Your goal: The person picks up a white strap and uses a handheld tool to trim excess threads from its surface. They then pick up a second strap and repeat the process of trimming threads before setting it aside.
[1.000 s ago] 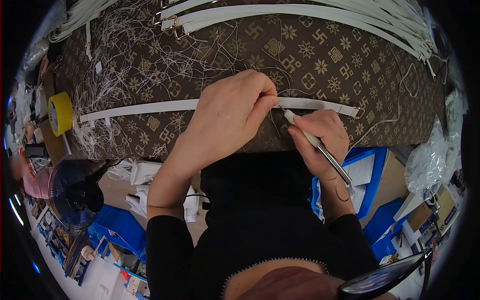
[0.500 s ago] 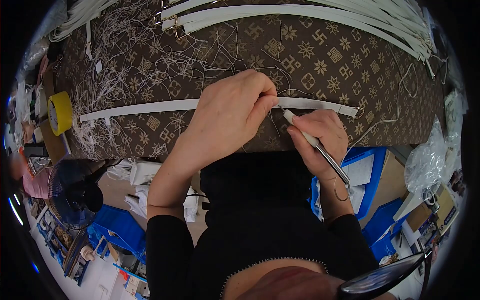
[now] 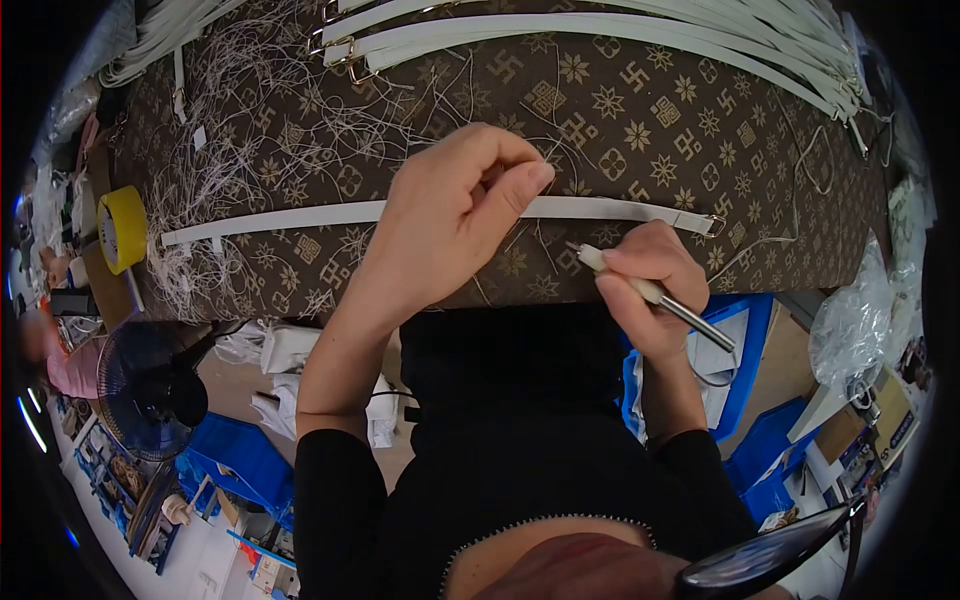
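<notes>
A white strap with a metal buckle at its right end lies flat across the patterned cloth. My left hand is over the strap's middle, thumb and forefinger pinched on a thin white thread that shows at the fingertips. In my right hand is a pen-like tool with a pale grip, a metal barrel and a cord looping from its rear end. Its thin tip points up and left, just below the strap and apart from it.
Cut threads lie tangled over the left of the brown cloth. More buckled white straps are stacked at the far edge. A yellow tape roll and a fan stand left; blue bins are below.
My right hand has drawn the tool down and right, off the strap. My left hand has lifted slightly up and left, its pinched fingertips now above the strap.
</notes>
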